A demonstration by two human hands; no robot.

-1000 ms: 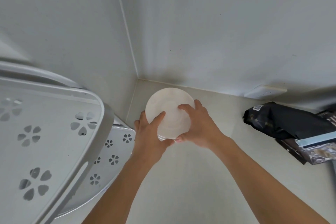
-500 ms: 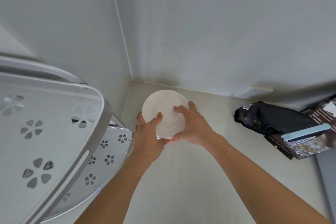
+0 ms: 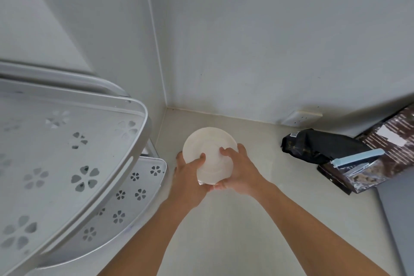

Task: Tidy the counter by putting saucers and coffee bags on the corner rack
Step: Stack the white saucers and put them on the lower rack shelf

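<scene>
A stack of white saucers (image 3: 209, 149) is held just above the pale counter near the wall corner. My left hand (image 3: 188, 175) grips its left edge, thumb on top. My right hand (image 3: 237, 170) grips the right edge, fingers over the rim. The white corner rack (image 3: 125, 186) with flower-shaped cut-outs stands to the left, its upper tier close to the camera and a lower tier beside my left hand. A black coffee bag (image 3: 318, 148) lies on the counter at the right, with a brown foil coffee bag (image 3: 380, 159) closed by a light blue clip behind it.
A white wall socket (image 3: 300, 116) sits low on the back wall above the bags. A grey flat surface (image 3: 398, 219) fills the lower right corner. The pale counter (image 3: 224, 231) stretches between my forearms.
Both hands keep hold of the saucers with the same grip. The view has shifted a little, so the rack and bags sit differently in frame.
</scene>
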